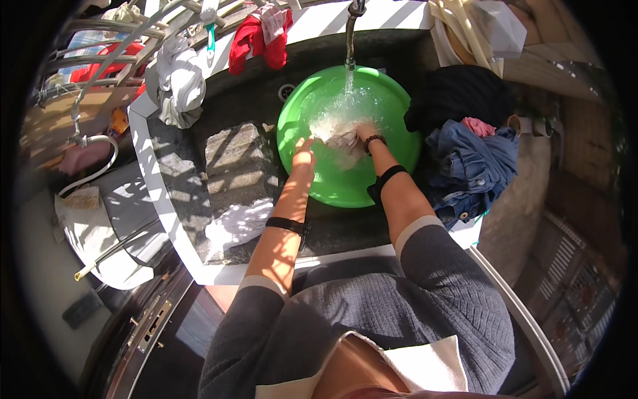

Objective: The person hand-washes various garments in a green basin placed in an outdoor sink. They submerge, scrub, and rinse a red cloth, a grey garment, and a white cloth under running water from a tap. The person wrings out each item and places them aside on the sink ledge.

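Note:
A round green plastic basin [344,192] stands in a dark stone sink, under a metal faucet [350,45] that pours water into it. In the water lies a pale, wet cloth [339,137]. My right hand [366,130], with a beaded bracelet at the wrist, grips the right side of this cloth. At the cloth's left edge, over the basin's left part, is my left hand [305,148]; its fingers look extended, and whether they hold any of the cloth cannot be told. Splashing water partly hides the cloth.
Blue denim clothing [478,164] and a black garment [458,97] are heaped right of the basin. A rough stone block [239,159] and a white cloth [239,224] lie left. Red cloth [261,37], a brush [210,37] and a white garment [180,82] rest along the sink's rim.

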Demonstrator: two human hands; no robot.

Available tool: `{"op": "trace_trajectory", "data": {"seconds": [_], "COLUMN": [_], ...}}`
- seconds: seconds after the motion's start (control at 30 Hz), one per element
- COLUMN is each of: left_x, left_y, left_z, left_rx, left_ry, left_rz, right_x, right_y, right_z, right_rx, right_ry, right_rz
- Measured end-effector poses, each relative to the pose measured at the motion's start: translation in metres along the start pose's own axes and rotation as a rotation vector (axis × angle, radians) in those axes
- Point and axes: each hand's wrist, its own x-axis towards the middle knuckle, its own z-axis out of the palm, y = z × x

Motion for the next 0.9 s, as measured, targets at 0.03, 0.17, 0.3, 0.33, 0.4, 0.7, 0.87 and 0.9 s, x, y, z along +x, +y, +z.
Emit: {"op": "trace_trajectory", "data": {"seconds": [0.03,0.17,0.3,0.33,0.4,0.7,0.87,0.9], "left_x": [0.015,0.012,-0.023,-0.041,-0.061,-0.099,-0.090,-0.068], "left_y": [-0.012,-0.015,0.014,0.023,0.028,0.051,0.047,0.032], "left_z": [-0.009,0.008,-0.010,-0.003,-0.001,0.036,0.025,0.016], "left_rx": [-0.052,-0.686,-0.656,-0.552,-0.453,-0.468,-0.320,-0.243], "left_ry": [-0.014,-0.413,-0.456,-0.435,-0.506,-0.495,-0.552,-0.548], "left_rz": [-0.043,-0.249,-0.134,-0.111,0.064,0.172,0.219,0.322], "right_x": [-0.008,-0.019,-0.145,-0.168,-0.206,-0.203,-0.205,-0.205], "right_y": [-0.014,0.007,-0.041,-0.049,-0.072,-0.078,-0.078,-0.078], "right_z": [0.007,0.052,0.068,0.072,0.070,0.067,0.061,0.059], "right_rx": [0.172,0.793,0.072,-0.044,-0.210,-0.235,-0.185,-0.237], "right_ry": [0.065,0.024,0.233,0.322,0.398,0.585,0.609,0.591], "right_rz": [0.070,-0.386,-0.786,-0.852,-0.842,-0.873,-0.938,-0.983]}}
